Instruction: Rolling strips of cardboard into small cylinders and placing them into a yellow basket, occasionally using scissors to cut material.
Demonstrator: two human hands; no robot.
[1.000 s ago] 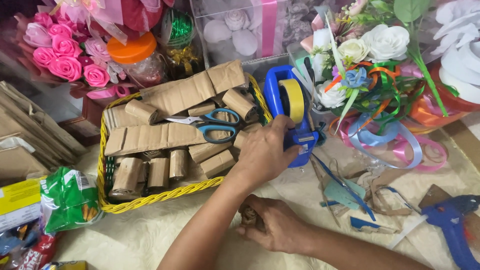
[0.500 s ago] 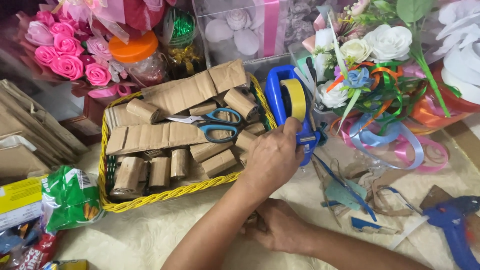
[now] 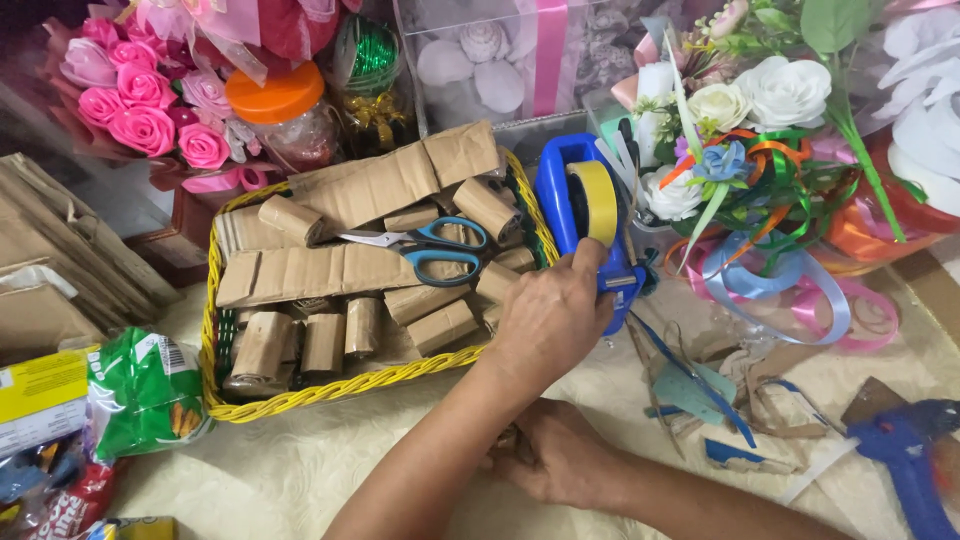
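Left hand [image 3: 548,322] grips the blue tape dispenser [image 3: 580,215] standing just beside the yellow wicker basket [image 3: 300,398] of cardboard rolls. Right hand [image 3: 560,455] lies lower on the counter [image 3: 300,470], closed around a small brown piece; details hidden beneath the left forearm

A yellow wicker basket [image 3: 300,400] holds cardboard rolls [image 3: 300,345] and blue-handled scissors [image 3: 430,250]. Behind the basket stand pink paper roses [image 3: 130,110] and an orange-lidded jar [image 3: 285,115]. Left of it lies a green snack bag [image 3: 145,395]; far right, a blue glue gun [image 3: 915,455].
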